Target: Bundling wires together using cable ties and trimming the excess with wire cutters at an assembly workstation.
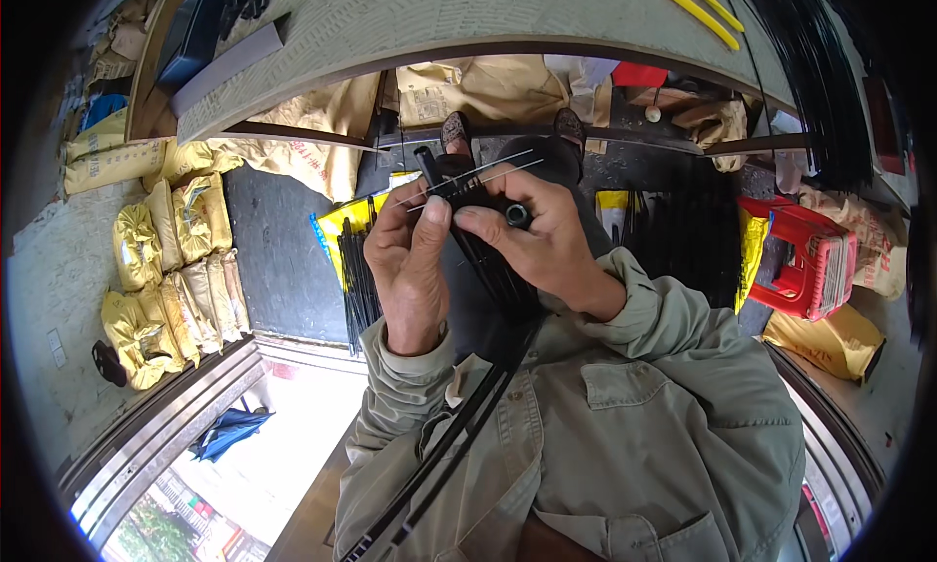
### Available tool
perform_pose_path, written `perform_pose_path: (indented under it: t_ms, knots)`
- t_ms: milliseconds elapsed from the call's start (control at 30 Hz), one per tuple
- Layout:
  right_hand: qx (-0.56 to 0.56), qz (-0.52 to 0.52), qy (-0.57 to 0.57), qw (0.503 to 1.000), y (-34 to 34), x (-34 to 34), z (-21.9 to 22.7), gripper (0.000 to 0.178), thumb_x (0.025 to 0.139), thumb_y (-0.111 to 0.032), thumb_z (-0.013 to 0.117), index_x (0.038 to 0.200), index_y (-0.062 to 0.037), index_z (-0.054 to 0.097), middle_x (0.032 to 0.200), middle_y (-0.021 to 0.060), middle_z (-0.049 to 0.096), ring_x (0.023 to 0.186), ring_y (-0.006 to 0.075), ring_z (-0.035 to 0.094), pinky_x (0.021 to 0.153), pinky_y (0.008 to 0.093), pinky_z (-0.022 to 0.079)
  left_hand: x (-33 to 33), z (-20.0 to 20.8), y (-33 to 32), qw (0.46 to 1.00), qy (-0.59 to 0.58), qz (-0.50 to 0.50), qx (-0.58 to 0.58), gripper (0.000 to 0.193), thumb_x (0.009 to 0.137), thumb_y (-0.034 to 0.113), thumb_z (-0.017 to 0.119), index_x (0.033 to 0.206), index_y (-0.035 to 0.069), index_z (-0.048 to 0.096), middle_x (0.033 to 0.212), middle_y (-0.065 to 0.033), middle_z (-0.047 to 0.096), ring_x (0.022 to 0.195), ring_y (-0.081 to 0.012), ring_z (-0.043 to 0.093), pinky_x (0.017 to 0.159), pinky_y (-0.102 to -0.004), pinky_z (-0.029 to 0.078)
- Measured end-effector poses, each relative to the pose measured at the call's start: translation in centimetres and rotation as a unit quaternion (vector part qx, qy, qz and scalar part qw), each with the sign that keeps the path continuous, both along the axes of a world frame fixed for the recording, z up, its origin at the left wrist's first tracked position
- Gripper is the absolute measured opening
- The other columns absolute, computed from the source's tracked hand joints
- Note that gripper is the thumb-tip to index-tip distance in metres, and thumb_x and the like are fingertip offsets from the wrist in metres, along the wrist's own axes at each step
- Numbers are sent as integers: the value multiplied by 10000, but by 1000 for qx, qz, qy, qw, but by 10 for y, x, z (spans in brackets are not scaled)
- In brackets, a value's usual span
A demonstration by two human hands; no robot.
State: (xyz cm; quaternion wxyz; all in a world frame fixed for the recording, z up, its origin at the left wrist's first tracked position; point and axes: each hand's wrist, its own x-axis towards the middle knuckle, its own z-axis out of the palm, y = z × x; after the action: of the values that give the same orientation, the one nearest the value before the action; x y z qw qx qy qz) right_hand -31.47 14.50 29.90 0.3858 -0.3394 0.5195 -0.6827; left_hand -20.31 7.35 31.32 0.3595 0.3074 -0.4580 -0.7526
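Observation:
In front of my lap, both hands hold what looks like a black umbrella frame, its bundle of thin ribs (500, 274) running back toward my body. My left hand (408, 259) pinches its left side with thumb and fingers, close to a short upright black tube (426, 166). Curled around the other side is my right hand (554, 232), its thumb pressing at the middle. A dark round tube end (517, 214) shows by the right fingers. Thin shiny rods (512, 162) stick out slantwise above both hands. My fingers hide the joints between them.
A grey worktop (468, 15) spans the far side, with yellow-handled pliers (698, 10) and long black rods (815, 83). Yellow sacks (142, 249) are stacked at left. A red plastic stool (805, 259) stands at right. More dark rods (359, 284) lie near my left forearm.

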Motion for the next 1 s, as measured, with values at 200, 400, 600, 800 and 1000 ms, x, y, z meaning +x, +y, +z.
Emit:
perform_pose_path:
  t_ms: [200,400,600,800,1000]
  knots:
    - [-54,15,-29,998,-5,-1,-2,181,826,-124,597,922,27,572,819,32,585,742,48,497,636,191,398,-2,-3,5,998,23,22,46,233,863,99,549,1053,-36,535,955,-71,596,863,-102,543,807,-238,412]
    - [-17,44,-40,998,-1,-4,4,185,822,-128,605,911,32,585,793,24,588,723,45,495,635,191,397,5,-9,6,996,53,48,52,221,867,96,539,1046,-34,539,946,-70,595,847,-110,546,804,-239,412]
    - [19,20,-1,1000,1,0,7,174,789,-121,647,856,36,615,778,18,600,700,43,502,639,190,398,1,-5,13,996,69,43,22,205,870,94,534,1031,-33,541,933,-69,596,838,-109,543,796,-235,411]
    - [35,79,-96,992,-2,-8,3,148,753,-93,678,825,23,620,784,19,600,695,35,503,623,192,403,-1,-11,20,993,102,59,-2,196,867,79,530,1016,-48,546,945,-68,598,845,-110,538,789,-227,409]
    - [39,-5,64,997,6,-20,9,231,800,-165,633,942,8,578,730,11,567,640,37,485,593,181,384,-6,-26,20,990,118,64,-34,227,850,57,544,1039,-68,560,992,-88,598,874,-118,550,791,-227,426]
